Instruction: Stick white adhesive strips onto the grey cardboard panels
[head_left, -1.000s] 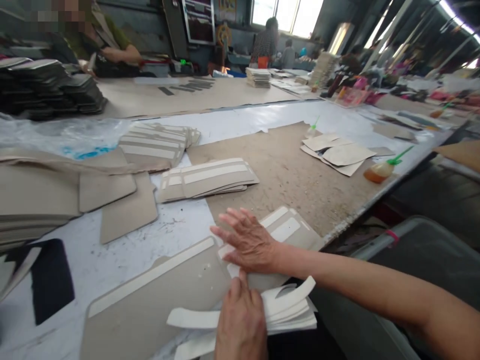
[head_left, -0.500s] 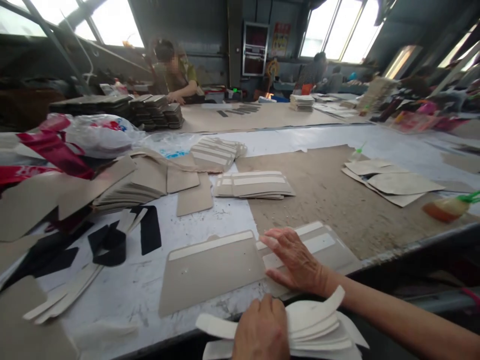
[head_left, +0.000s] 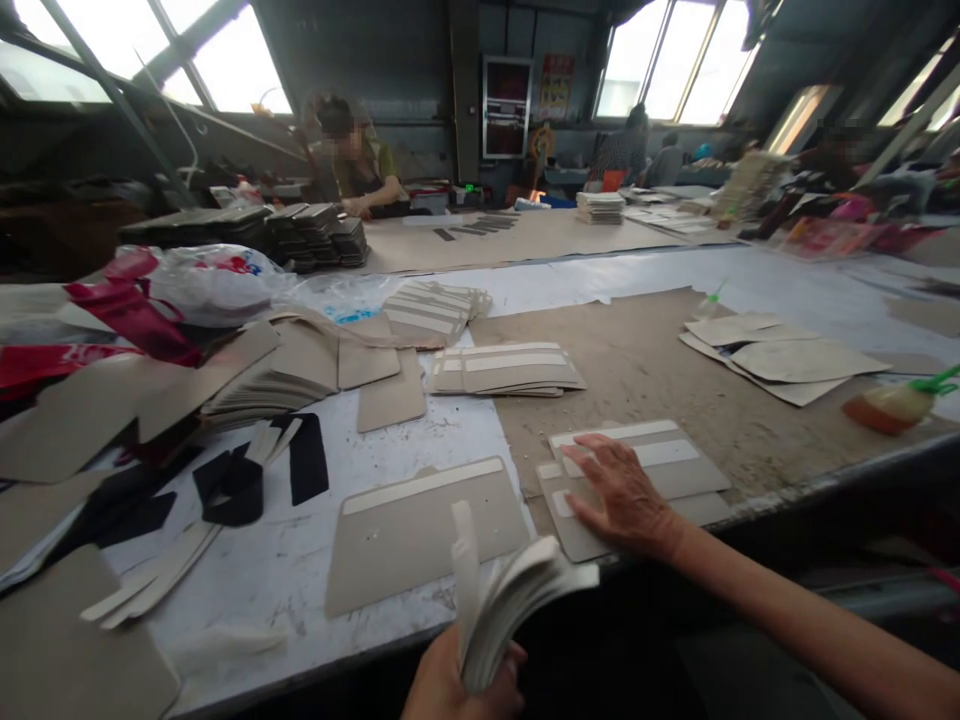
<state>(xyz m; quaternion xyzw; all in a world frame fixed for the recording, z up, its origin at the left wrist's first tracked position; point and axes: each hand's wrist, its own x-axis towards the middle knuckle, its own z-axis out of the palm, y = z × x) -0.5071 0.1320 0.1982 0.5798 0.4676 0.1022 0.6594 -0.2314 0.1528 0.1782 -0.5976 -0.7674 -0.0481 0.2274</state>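
A bundle of off-white strips is gripped in my left hand, low in front of the table edge. The strips bend to the right, and one stands upright apart from the others. My right hand rests with fingers spread on overlapping grey-beige board panels, which carry pale strips. To its left lies a single beige panel with one pale strip along its far edge; the bundle overlaps part of it in view.
Beyond lies a stack of panels with strips. Beige boards, black pieces and loose pale strips lie left. At right are pale sheets and a bottle with green nozzle. A co-worker sits across the table.
My right hand has moved right with the panels beneath it, away from the single panel. My left hand has turned the strip bundle from lying sideways to pointing up.
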